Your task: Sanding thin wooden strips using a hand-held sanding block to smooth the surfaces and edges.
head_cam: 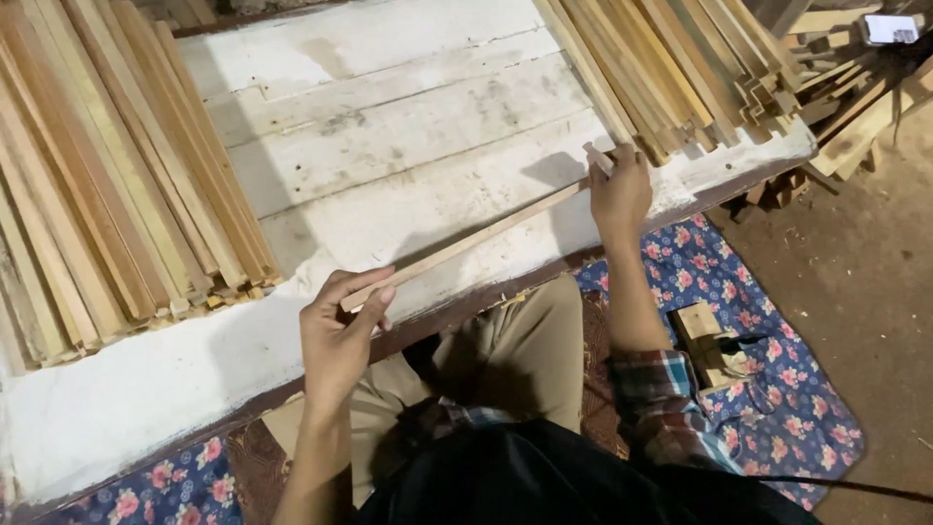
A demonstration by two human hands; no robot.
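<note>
One thin wooden strip (pixel 466 243) lies diagonally across the white tabletop (pixel 389 126), its ends pinched by left hand (pixel 335 335) and right hand (pixel 619 190), between two untouched strip stacks (pixel 107 165).

A thin wooden strip (pixel 466 243) lies slantwise on the bench (pixel 389 126) in front of me, my left hand (pixel 335 335) at its near end, my right hand (pixel 619 194) at its far end. One stack of strips (pixel 107 175) sits left, another stack (pixel 671 68) right. A cloth (pixel 777 408) lies under me.
</note>
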